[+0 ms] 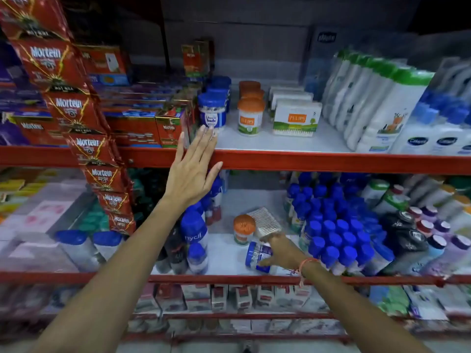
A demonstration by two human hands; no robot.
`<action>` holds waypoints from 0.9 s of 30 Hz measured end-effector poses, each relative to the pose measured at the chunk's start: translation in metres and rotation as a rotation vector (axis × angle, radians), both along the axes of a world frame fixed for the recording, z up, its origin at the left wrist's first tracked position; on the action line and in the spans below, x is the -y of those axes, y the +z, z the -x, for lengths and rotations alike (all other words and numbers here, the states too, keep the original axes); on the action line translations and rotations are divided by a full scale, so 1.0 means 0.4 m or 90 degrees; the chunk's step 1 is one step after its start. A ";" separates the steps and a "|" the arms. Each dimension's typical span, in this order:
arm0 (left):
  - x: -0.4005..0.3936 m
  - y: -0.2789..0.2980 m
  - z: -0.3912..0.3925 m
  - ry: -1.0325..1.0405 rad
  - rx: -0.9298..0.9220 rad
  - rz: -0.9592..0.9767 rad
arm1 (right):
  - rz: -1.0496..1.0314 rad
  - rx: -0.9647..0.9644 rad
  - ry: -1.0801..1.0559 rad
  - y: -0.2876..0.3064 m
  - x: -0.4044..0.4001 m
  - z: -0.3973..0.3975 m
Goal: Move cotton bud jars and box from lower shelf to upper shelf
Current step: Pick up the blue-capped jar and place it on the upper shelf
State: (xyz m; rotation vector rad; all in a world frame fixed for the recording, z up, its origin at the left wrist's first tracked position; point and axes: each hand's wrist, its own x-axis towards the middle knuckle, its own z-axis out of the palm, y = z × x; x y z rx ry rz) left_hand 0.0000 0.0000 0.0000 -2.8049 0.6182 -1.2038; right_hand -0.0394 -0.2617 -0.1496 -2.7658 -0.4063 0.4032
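On the upper shelf (305, 163) stand blue-lid cotton bud jars (212, 113), orange-lid jars (251, 115) and white Tulips boxes (295, 118). My left hand (193, 169) is open and flat, its fingertips touching the base of the front blue-lid jar. On the lower shelf (224, 256) my right hand (283, 253) grips a blue-lid jar (256, 256) lying on its side, thumb under it. A clear box of cotton buds (263, 222) is tilted against that hand's fingertips; whether it is held I cannot tell. An orange-lid jar (244, 229) stands just left of the box.
A hanging strip of red Mortein sachets (76, 110) crosses the left side. Red Mortein boxes (153, 123) fill the upper shelf's left, white bottles (377, 103) its right. Many blue-capped bottles (336, 230) crowd the lower shelf to the right, spray cans (193, 238) to the left.
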 end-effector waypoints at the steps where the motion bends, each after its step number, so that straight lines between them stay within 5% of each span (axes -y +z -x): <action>1: 0.004 -0.002 -0.002 0.008 0.002 0.007 | 0.022 -0.017 0.008 -0.023 0.007 -0.003; 8: 0.018 -0.028 -0.019 0.023 0.008 0.046 | -0.062 -0.022 -0.085 -0.060 0.013 0.016; 17: 0.040 -0.039 -0.018 0.027 0.009 0.110 | -0.584 -0.199 -0.194 0.152 0.019 0.093; 27: 0.049 -0.029 0.005 0.032 -0.037 0.135 | -0.924 -0.200 -0.106 0.401 -0.001 0.142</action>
